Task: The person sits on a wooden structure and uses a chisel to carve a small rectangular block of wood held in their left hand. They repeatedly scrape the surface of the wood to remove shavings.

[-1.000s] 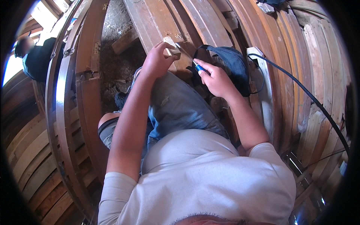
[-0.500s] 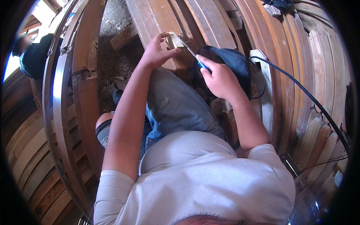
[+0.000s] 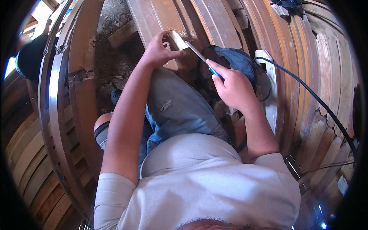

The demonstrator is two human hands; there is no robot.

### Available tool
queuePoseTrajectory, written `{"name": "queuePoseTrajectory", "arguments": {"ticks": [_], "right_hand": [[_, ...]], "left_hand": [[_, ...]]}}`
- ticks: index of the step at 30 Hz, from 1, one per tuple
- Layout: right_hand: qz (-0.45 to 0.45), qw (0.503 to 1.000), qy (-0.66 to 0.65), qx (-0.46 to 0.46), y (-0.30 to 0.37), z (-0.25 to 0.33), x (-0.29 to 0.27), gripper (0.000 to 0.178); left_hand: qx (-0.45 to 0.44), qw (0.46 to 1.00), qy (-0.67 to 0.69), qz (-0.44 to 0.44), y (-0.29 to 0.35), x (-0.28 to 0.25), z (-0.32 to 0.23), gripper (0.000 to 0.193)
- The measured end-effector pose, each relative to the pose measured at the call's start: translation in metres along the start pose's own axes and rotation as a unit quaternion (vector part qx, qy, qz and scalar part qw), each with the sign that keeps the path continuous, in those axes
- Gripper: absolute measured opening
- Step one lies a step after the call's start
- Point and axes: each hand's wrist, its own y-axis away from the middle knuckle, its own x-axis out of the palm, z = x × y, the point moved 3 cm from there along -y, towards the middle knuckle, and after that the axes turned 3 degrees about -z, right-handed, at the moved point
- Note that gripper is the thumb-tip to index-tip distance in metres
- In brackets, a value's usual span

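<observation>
A small pale block of wood (image 3: 178, 40) rests on brown planks, its top bare and light. My left hand (image 3: 159, 51) grips it from the left, thumb at the near end and fingers at the far end. Closed around a blue handle, my right hand (image 3: 234, 86) holds a hand tool with a long narrow metal blade (image 3: 196, 51); its exact kind is unclear. The blade points up and left, its tip close to the block's right edge. I cannot tell whether it touches. Small light shavings lie by the block's far end.
A dark blue cap (image 3: 238, 63) lies just right of the blade. A black cable (image 3: 306, 87) curves along the right. Stacked boards (image 3: 285, 57) stand on both sides, with a long wooden frame (image 3: 55, 92) at left. Another person (image 3: 31, 63) is at the upper left.
The blade has drawn back toward the right and nearer to me, off the block's top. My right hand moved with it. My left hand keeps its hold on the block.
</observation>
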Motion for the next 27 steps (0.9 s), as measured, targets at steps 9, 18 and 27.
{"name": "queuePoseTrajectory", "arguments": {"ticks": [9, 18, 27], "right_hand": [[-0.076, 0.991, 0.059, -0.093, -0.007, -0.037, 0.063, 0.053], [-0.138, 0.979, 0.075, -0.133, -0.001, -0.066, 0.115, 0.068], [-0.165, 0.975, 0.054, -0.136, -0.003, -0.07, 0.122, 0.069]], "left_hand": [[0.096, 0.961, -0.253, -0.052, 0.007, 0.01, -0.009, 0.118], [0.036, 0.991, -0.106, -0.072, -0.001, 0.008, 0.009, 0.078], [0.036, 0.989, -0.126, -0.07, -0.007, 0.011, 0.016, 0.077]]}}
